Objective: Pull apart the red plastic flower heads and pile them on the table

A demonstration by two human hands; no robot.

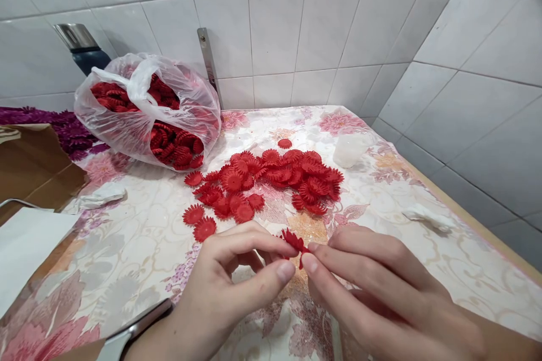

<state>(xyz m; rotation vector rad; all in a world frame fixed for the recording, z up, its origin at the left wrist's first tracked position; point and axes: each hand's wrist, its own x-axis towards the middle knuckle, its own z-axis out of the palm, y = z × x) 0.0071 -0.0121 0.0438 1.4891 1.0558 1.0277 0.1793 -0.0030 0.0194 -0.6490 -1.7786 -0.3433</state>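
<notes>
Between my two hands is a small red flower piece with jagged petals, held above the table. My left hand has its fingertips on the left side of the piece, thumb just below. With thumb and fingers, my right hand pinches the piece's right edge. Just beyond my hands lies a loose pile of red flower pieces, round with toothed rims. One single red piece rests apart behind the pile.
A tied clear plastic bag full of red pieces stands at the back left, with a dark bottle behind it. A cardboard box, white paper and purple flowers lie left. A whitish translucent object sits right, near crumpled tissue.
</notes>
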